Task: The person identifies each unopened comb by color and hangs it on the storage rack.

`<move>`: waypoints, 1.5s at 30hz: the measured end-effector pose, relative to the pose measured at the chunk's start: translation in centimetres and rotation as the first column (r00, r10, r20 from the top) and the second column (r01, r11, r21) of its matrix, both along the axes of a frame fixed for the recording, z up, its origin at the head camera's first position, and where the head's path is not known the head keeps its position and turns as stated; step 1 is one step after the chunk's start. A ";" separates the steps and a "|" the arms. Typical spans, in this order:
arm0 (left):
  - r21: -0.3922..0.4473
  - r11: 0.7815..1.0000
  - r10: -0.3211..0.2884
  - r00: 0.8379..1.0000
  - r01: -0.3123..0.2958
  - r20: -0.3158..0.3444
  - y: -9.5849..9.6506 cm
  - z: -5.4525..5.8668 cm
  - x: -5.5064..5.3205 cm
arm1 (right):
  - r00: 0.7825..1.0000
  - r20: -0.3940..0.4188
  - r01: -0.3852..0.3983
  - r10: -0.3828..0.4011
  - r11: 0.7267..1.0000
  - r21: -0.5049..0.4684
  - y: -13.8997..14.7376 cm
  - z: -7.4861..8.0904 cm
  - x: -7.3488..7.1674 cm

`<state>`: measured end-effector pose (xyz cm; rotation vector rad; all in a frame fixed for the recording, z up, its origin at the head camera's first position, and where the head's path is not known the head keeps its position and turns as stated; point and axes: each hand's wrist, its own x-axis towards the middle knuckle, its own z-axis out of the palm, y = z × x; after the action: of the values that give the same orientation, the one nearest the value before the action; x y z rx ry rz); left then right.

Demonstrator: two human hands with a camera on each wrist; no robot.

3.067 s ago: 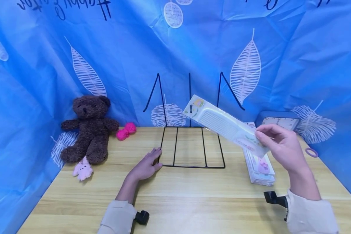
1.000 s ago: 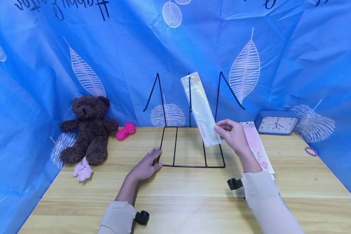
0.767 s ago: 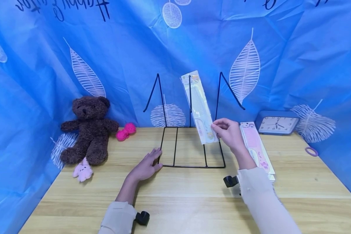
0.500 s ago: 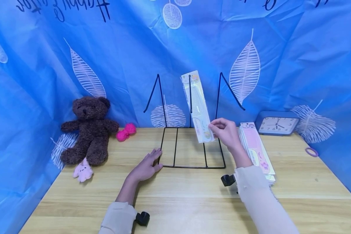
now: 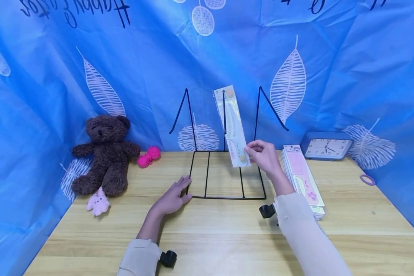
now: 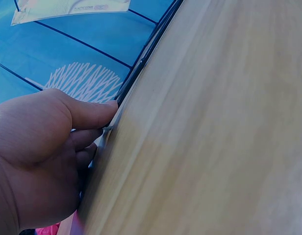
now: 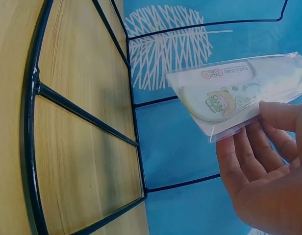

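A packaged plastic comb hangs slanted on the middle prong of a black wire rack, the prong passing through the top of its packet and in front of it. My right hand pinches the packet's lower right edge between thumb and fingers. In the right wrist view the packet shows its printed end, with the thumb on its face and the fingers beneath. My left hand lies at the rack's front left corner, fingers extended against the side wire. In the left wrist view, its thumb touches the corner.
Right of the rack lies a stack of packaged combs, a pink one on top. Behind it stands a blue clock; a purple ring lies further right. A brown teddy bear, pink yarn and small pink plush are at left.
My right hand has brought the packaged comb from above the stack left to the rack's middle prong, where its top now hangs. Lately its lower end has swung slightly left. My left hand stays put.
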<state>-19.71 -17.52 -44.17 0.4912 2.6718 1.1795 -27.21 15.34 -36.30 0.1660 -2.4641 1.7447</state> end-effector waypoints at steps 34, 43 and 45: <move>0.009 1.000 0.000 1.000 0.000 0.001 0.0 0.0 0.1 | 1.000 -0.007 -0.023 0.023 0.999 0.033 1.7 -0.3 0.5; 0.009 1.000 -0.008 1.000 0.008 -0.006 0.0 0.0 0.1 | 0.999 0.029 -0.017 0.016 1.000 0.027 3.9 -0.2 1.8; 0.005 1.000 -0.006 1.000 0.006 -0.006 0.0 -0.1 0.1 | 0.999 0.031 -0.014 0.013 0.999 0.046 4.5 -0.1 2.1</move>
<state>-19.62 -17.55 -44.24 0.5037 2.6707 1.1860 -25.10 19.87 -36.44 0.1622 -2.5319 1.7086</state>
